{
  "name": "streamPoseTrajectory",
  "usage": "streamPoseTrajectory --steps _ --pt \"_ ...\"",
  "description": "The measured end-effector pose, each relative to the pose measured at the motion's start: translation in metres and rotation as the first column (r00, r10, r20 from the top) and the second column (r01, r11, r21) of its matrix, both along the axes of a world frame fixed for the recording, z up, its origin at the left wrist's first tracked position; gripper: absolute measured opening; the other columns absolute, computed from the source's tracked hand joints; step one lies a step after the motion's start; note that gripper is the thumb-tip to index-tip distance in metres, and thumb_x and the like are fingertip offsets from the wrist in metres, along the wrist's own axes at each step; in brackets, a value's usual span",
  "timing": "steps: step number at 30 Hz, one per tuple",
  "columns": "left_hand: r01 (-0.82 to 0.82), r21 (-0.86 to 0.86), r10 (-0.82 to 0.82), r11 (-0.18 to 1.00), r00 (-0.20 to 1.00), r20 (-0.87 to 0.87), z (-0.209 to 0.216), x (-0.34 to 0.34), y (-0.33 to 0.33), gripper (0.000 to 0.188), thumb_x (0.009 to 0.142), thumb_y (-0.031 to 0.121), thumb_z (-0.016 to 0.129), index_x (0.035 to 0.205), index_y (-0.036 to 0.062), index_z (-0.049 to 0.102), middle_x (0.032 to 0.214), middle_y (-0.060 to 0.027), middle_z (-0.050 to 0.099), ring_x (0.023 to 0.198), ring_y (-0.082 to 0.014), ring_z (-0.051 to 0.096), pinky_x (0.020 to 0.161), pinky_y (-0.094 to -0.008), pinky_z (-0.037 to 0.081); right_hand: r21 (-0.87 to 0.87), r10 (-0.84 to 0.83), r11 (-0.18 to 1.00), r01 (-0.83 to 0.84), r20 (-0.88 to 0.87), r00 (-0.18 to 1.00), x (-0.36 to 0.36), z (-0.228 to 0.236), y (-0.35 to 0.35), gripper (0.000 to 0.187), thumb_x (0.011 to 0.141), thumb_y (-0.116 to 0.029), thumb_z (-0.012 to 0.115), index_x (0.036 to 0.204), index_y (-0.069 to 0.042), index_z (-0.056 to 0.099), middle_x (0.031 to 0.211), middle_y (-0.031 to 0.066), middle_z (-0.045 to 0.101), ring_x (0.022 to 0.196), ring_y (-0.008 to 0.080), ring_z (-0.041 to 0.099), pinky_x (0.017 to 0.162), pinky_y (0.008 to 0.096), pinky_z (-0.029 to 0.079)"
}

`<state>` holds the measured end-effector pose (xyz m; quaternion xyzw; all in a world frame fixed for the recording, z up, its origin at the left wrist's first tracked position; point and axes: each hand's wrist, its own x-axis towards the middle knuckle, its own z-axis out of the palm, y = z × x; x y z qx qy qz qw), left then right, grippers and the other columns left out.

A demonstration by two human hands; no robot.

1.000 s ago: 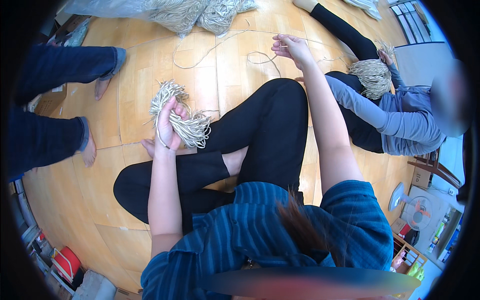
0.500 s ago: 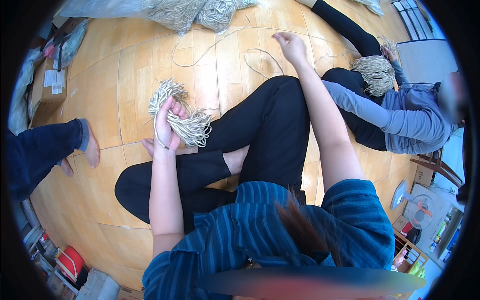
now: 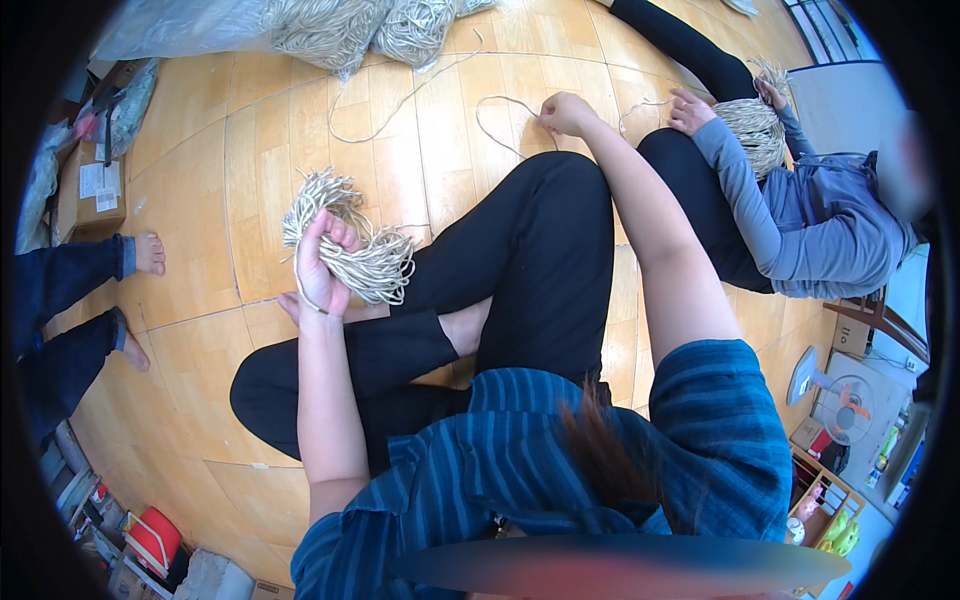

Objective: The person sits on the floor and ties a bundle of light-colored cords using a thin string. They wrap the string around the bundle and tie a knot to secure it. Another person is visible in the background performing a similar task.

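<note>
My left hand (image 3: 327,262) is closed around a thick bundle of beige cords (image 3: 372,268), held above my crossed legs. Cut ends fan out above the fist, and the looped part hangs to its right. Out beyond my right knee, my right hand (image 3: 568,115) is at floor level with its fingers pinched on a single loose beige cord (image 3: 497,99). That cord curves over the floor to the left of the fingers. A second loose cord (image 3: 408,98) lies in a wide curve farther left.
Clear plastic bags of beige cord (image 3: 412,30) lie at the far edge. At right sits a co-worker in a grey top (image 3: 835,225), with another cord bundle (image 3: 752,130). Another person's bare feet (image 3: 149,254) stand at left, near a cardboard box (image 3: 88,195).
My right hand has come down and slightly left onto the loose cord. The co-worker's hand has risen into view beside their knee. The feet at left have shifted apart and farther left.
</note>
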<state>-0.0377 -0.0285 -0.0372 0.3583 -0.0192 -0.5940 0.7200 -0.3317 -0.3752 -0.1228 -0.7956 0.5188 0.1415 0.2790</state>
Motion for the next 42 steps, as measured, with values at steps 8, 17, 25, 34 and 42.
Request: streamPoseTrajectory --steps 8,17,25,34,42 --pt "-0.009 0.003 0.009 1.0 1.0 -0.008 0.0 -0.002 0.0 0.02 0.094 0.023 0.055 0.08 0.0122 0.048 0.07 0.0014 0.043 0.066 -0.0102 0.042 0.058 -0.0231 0.037 -0.208 -0.192 0.958 0.197 0.044 0.98 -0.034 -0.015 0.015 0.028 0.074 -0.038 0.072 0.081 -0.011 0.07 0.084 0.0088 0.069 0.08 0.0259 0.065 0.073 0.0359 0.051" --pt "0.014 -0.014 -0.014 1.0 1.0 -0.022 0.0 -0.002 0.001 0.021 0.097 0.023 0.051 0.079 0.0133 0.044 0.071 0.0019 0.04 0.067 -0.0099 0.039 0.059 -0.0235 0.038 -0.193 -0.283 0.914 0.358 0.329 0.901 -0.051 -0.029 0.035 0.024 0.072 -0.024 0.076 0.082 -0.005 0.067 0.076 0.0083 0.067 0.073 0.02 0.065 0.069 0.0317 0.051" --pt "-0.027 -0.074 0.025 0.997 0.999 -0.029 0.007 -0.002 0.009 0.021 0.097 0.022 0.05 0.079 0.013 0.043 0.071 0.0022 0.039 0.068 -0.0098 0.038 0.06 -0.0232 0.037 -0.2 -0.382 0.749 0.632 0.65 0.658 -0.069 -0.045 0.095 0.024 0.071 -0.02 0.077 0.088 -0.005 0.068 0.081 0.0074 0.063 0.075 0.019 0.061 0.071 0.0318 0.049" --pt "-0.16 -0.105 0.163 0.981 0.986 0.022 0.04 -0.012 0.044 0.021 0.097 0.023 0.05 0.081 0.0106 0.048 0.074 0.0015 0.046 0.068 -0.0102 0.043 0.06 -0.0241 0.04 -0.471 -0.171 0.723 0.505 0.586 0.792 -0.064 -0.039 0.134 0.008 0.078 -0.016 0.067 0.082 -0.009 0.068 0.09 0.0061 0.061 0.09 0.0267 0.056 0.081 0.0372 0.046" --pt "-0.104 -0.176 0.115 0.979 0.992 0.053 0.049 -0.018 0.057 0.02 0.097 0.02 0.05 0.102 0.0042 0.061 0.107 -0.0098 0.065 0.068 -0.0115 0.05 0.061 -0.0238 0.044 -0.047 -0.174 0.948 0.316 0.753 0.635 -0.022 0.051 0.118 0.015 0.085 -0.018 0.063 0.09 -0.005 0.067 0.076 0.0086 0.066 0.071 0.0191 0.064 0.07 0.0313 0.05"
